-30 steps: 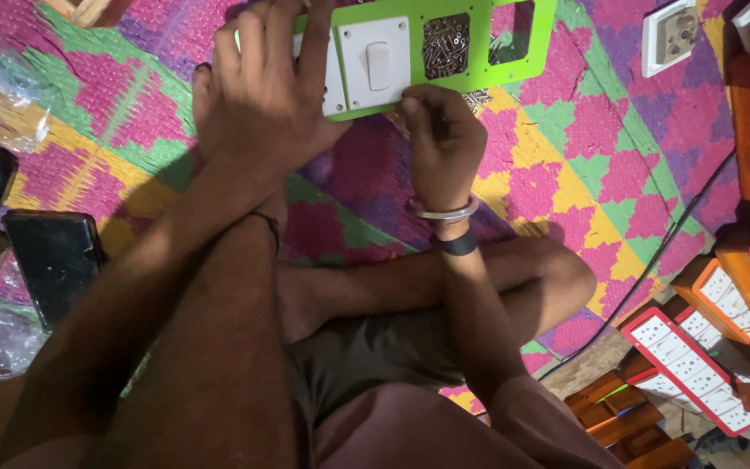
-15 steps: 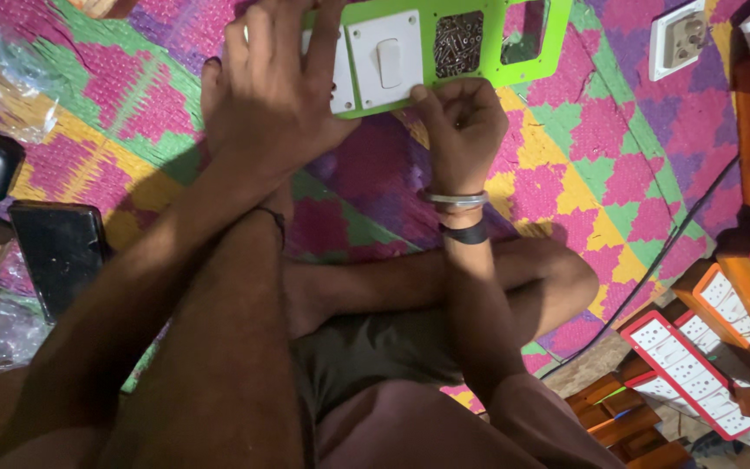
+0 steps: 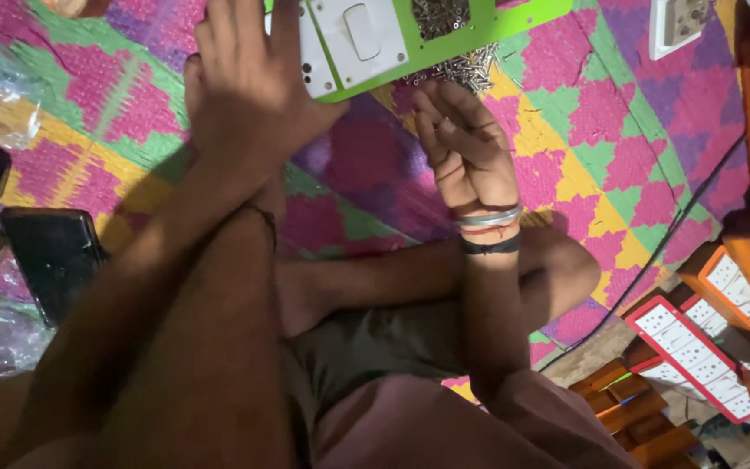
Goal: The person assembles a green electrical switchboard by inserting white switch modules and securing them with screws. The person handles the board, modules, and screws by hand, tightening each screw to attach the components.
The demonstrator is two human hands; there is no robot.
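Left hand [image 3: 249,91]: flat, fingers spread, pressed on white switch plate [image 3: 353,39] at left end of green panel [image 3: 514,22]; grasped nothing. Right hand [image 3: 462,143]: palm up, fingers loosely curled, empty, just below panel edge. Green panel: lay tilted on patterned mat [image 3: 618,156] at top of view. Loose screws [image 3: 457,69]: heaped at panel's lower edge, just above right fingertips. Bangles and threads [image 3: 488,227]: on right wrist. Black phone [image 3: 49,256]: on mat, far left. Red-bordered cards [image 3: 696,347]: lower right.
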